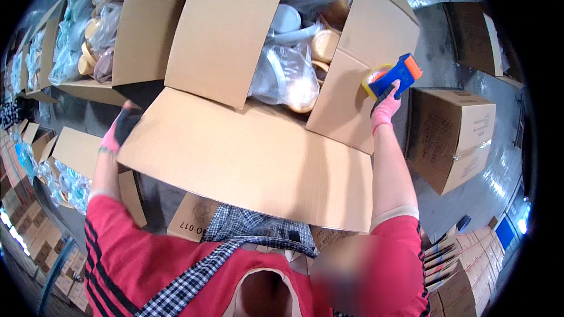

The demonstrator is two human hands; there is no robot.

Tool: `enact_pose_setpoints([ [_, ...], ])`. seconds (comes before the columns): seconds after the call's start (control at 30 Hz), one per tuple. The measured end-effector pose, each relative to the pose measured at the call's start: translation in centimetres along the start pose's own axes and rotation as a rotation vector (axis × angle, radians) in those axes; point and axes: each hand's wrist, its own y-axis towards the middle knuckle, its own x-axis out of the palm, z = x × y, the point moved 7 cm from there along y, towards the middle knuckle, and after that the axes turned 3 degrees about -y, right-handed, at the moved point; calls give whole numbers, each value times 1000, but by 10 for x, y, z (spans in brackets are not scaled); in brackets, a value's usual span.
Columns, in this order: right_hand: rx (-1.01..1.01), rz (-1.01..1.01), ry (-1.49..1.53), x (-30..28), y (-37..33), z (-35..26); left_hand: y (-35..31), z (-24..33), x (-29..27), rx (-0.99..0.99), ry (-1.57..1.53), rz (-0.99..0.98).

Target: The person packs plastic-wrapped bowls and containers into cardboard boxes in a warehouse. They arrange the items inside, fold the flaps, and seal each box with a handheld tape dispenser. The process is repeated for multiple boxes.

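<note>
Head view: your right grip (386, 105) is wrapped around the blue tape dispenser (396, 80), which is over the right flap (358, 47) of the large open carton (217, 41). Your left grip (119, 128) is at the left edge of the near flap (247, 158); I cannot tell whether it pinches the cardboard or only rests there. The dispenser looks light and stiff, best held by its blue body, clear of the orange end; the yellow tape roll (368, 87) is probably tacky. The filled carton looks bulky and fairly heavy; its flaps seem stiff but foldable, best taken by their outer edges. The clear bags (273, 67) look slippery, the rounded pieces (325, 45) among them rigid. You have one dispenser, one roll and one large carton with three flaps plainly showing; the bags and pieces overlap too much to count.
</note>
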Motion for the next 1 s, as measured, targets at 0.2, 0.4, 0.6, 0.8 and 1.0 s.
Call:
enact_pose_setpoints([
  [0.2, 270, -143, -382, 5, 26, -17, -49, -24, 111, 535, -131, -165],
  [0.4, 89, -348, -625, 45, 65, -127, 119, 22, 215, 690, 1428, 528],
  [0.6, -238, -340, -423, 52, 66, -113, 229, 40, 245, 240, 1291, 906],
  [0.8, 156, -320, -213, 51, 42, -54, 256, 37, 266, 222, 1055, 1456],
  [1.0, 214, -296, 33, 35, 168, -75, 252, 35, 268, 270, 1252, 1605],
])
